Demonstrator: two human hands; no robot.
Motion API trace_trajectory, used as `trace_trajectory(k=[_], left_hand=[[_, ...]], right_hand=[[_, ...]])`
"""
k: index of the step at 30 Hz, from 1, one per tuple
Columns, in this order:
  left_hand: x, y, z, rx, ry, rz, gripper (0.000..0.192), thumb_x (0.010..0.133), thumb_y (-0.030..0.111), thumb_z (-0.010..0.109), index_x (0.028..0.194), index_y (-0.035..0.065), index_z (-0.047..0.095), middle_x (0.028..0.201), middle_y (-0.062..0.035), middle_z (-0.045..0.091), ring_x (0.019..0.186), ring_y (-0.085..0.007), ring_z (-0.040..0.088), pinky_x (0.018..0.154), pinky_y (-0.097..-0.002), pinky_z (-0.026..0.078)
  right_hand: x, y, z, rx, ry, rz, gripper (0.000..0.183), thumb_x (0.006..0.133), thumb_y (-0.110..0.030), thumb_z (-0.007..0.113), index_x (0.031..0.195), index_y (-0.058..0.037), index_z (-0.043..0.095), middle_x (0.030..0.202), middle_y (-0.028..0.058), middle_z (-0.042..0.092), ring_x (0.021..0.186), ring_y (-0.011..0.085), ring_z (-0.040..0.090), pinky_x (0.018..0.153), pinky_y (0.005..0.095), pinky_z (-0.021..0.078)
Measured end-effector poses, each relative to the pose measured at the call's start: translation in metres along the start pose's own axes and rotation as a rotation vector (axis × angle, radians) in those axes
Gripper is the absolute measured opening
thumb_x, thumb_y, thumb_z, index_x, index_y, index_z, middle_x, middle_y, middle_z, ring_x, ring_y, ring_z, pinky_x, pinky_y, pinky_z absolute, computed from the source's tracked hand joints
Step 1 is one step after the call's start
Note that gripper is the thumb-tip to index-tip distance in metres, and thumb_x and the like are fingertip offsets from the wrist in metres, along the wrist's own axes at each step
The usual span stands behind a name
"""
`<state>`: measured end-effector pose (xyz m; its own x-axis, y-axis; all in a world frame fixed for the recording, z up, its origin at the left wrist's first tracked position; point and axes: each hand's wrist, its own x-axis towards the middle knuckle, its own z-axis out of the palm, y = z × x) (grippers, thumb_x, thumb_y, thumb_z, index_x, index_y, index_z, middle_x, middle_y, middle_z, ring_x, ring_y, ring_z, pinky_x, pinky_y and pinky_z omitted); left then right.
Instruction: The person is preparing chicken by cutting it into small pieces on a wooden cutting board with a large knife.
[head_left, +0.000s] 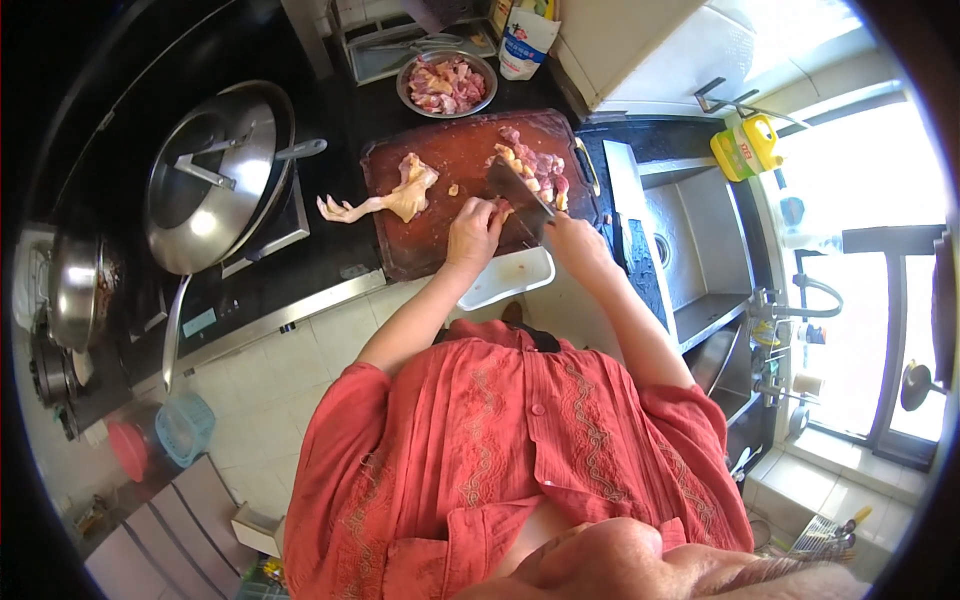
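Note:
On a reddish-brown cutting board (409, 244), my left hand (475, 234) pinches a small piece of raw meat (503, 205) near the front edge. My right hand (576, 241) grips a cleaver (520, 191), its broad blade lying across the board just right of that piece. Beyond the blade are several chopped chunks of raw poultry (529, 160), partly hidden by it. A poultry leg with its clawed foot (401, 193) lies at the board's left, the foot reaching past the edge. One small scrap (453, 190) sits mid-board.
A metal bowl of raw meat pieces (448, 84) stands behind the board. A white plastic tray (510, 279) is at the counter's front edge, below my hands. Left is a lidded wok (217, 180) on the cooktop; right is a steel sink (686, 232) with a yellow detergent bottle (744, 148) beyond.

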<state>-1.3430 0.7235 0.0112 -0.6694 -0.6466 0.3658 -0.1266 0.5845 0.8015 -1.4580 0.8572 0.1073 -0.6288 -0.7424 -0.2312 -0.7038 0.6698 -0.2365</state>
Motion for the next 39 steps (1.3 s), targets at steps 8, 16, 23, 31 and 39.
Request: trace_trajectory(k=[8, 16, 23, 31, 39], left_hand=[[-0.013, -0.002, -0.023, -0.199, 0.137, -0.062, 0.009, 0.081, 0.003, 0.067, 0.088, 0.0037, 0.062, 0.095, -0.0078, 0.059, 0.063, -0.0162, 0.059, 0.058, -0.0274, 0.050], [-0.010, 0.005, -0.014, -0.113, 0.042, 0.001, 0.010, 0.079, 0.003, 0.068, 0.088, 0.0019, 0.064, 0.093, -0.0111, 0.060, 0.070, -0.0235, 0.063, 0.062, -0.0328, 0.052], [0.000, -0.001, -0.007, -0.007, -0.034, 0.069, 0.010, 0.077, 0.004, 0.066, 0.087, 0.0030, 0.063, 0.094, -0.0125, 0.060, 0.084, -0.0328, 0.062, 0.071, -0.0397, 0.052], [0.000, -0.002, -0.004, 0.014, 0.033, 0.114, 0.010, 0.075, 0.003, 0.066, 0.084, 0.0022, 0.062, 0.092, -0.0140, 0.062, 0.084, -0.0330, 0.061, 0.073, -0.0396, 0.051], [0.005, 0.001, -0.001, -0.050, -0.065, 0.046, 0.011, 0.075, 0.002, 0.065, 0.081, 0.0024, 0.056, 0.081, -0.0144, 0.058, 0.076, -0.0357, 0.059, 0.066, -0.0428, 0.049]], right_hand=[[-0.042, -0.042, -0.076, 0.307, 0.302, -0.055, 0.024, 0.094, -0.025, 0.051, 0.089, -0.0019, 0.052, 0.067, 0.0260, 0.059, 0.067, 0.0436, 0.062, 0.059, 0.0495, 0.0483], [-0.014, -0.010, 0.013, 0.002, 0.026, -0.049, 0.027, 0.093, -0.028, 0.052, 0.092, -0.0003, 0.054, 0.074, 0.0231, 0.065, 0.073, 0.0414, 0.065, 0.065, 0.0489, 0.0518], [-0.008, -0.018, 0.005, 0.010, -0.041, -0.021, 0.029, 0.093, -0.028, 0.052, 0.092, 0.0004, 0.056, 0.078, 0.0250, 0.065, 0.079, 0.0407, 0.065, 0.071, 0.0488, 0.0517], [-0.028, -0.020, -0.008, 0.006, -0.110, -0.028, 0.026, 0.094, -0.024, 0.050, 0.093, 0.0003, 0.057, 0.084, 0.0227, 0.066, 0.083, 0.0405, 0.065, 0.074, 0.0469, 0.0512], [0.030, -0.030, 0.028, 0.052, 0.066, -0.104, 0.021, 0.092, -0.022, 0.052, 0.096, -0.0013, 0.056, 0.082, 0.0222, 0.066, 0.081, 0.0372, 0.067, 0.069, 0.0453, 0.0541]])
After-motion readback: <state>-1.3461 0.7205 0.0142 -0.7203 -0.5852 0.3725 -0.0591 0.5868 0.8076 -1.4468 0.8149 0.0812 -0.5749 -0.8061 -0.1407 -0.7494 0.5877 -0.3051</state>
